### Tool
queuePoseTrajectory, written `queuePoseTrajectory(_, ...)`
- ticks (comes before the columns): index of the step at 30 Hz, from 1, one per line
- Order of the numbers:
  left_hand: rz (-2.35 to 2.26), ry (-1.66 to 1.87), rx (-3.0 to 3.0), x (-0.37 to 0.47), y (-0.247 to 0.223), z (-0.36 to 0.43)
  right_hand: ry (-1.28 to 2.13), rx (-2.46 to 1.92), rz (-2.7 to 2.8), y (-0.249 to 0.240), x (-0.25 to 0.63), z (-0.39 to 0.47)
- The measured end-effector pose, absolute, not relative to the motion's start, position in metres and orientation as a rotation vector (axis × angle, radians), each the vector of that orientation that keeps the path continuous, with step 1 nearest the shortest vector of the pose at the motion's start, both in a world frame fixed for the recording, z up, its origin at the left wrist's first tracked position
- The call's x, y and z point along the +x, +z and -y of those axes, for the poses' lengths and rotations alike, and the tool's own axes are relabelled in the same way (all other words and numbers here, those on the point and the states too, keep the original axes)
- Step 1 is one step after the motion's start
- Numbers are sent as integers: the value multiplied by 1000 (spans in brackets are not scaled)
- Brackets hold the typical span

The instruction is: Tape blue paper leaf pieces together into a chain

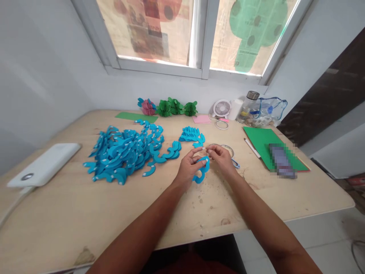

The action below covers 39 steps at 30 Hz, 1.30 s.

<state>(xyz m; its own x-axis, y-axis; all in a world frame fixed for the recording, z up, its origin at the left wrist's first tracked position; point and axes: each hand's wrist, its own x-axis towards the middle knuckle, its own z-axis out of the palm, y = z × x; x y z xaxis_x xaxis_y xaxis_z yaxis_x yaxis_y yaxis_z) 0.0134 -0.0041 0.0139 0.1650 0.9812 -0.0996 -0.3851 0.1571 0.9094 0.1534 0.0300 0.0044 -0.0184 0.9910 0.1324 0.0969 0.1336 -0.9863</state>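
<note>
My left hand is closed on a curved blue paper piece with a small white square on it. My right hand is beside it with thumb and forefinger pinched. Something small and white shows near the fingertips of both hands; I cannot tell exactly what it is or which hand has it. Left of my hands lies a large heap of blue paper arcs, many bearing white squares. A smaller group of blue pieces lies just beyond my fingers.
A white power bank with a cable lies at left. Green paper ornaments, a small fan and a glass bottle stand along the wall. Blue-handled scissors lie behind my right hand. Green sheets hold a pixelated object at right.
</note>
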Motion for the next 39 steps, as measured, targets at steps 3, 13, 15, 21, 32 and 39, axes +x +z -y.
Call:
queuePoseTrajectory(3,-853,1166,865,13,14,4,1097,-1145,1341,4,152,-29)
queuePoseTrajectory(13,-839,1145,876,14,13,5,1013,-1206,1395,0,154,-32)
queuePoseTrajectory(15,-856,1152,872,14,14,5,911,-1271,1456,-1,155,-33)
queuePoseTrajectory(21,-913,1269,818,9,11,-1,817,-1331,1442,-1,160,-34)
queuePoseTrajectory(32,-1058,1547,658,5,5,-11,1228,-1049,1803,20,147,-13)
queuePoseTrajectory(39,-1038,1583,687,5,2,-11,1120,-1016,1944,17,141,-10)
